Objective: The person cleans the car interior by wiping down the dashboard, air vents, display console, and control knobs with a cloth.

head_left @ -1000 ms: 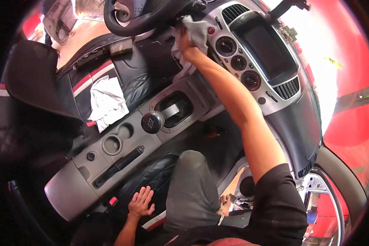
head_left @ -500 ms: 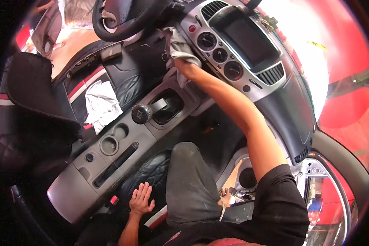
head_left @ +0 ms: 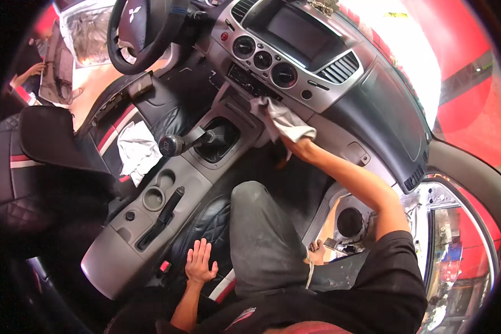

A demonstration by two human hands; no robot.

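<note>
My right hand (head_left: pixel 299 148) is wrapped in a crumpled light grey cloth (head_left: pixel 289 123), which hides most of its fingers. The cloth touches the lower dashboard, beneath the climate dials (head_left: pixel 263 59) and close to the front of the grey centre console (head_left: pixel 197 177). Beside the black seat edge my left hand (head_left: pixel 200 264) is held flat with its fingers stretched out, holding nothing. Between the two seats stand the gear lever knob (head_left: pixel 171 146) and the handbrake lever (head_left: pixel 164 217). A second white cloth (head_left: pixel 137 150) lies on the other seat.
The steering wheel (head_left: pixel 161 42) is at the upper left, and a dark screen (head_left: pixel 298 33) sits in the dashboard. Another person's hand (head_left: pixel 36 69) touches a panel (head_left: pixel 57 72) outside the far door opening. A door frame (head_left: pixel 468 222) stands at the right.
My right hand and its cloth have come down and back from near the steering wheel to the lower dashboard. The view has shifted, and another person's hand now shows at the upper left.
</note>
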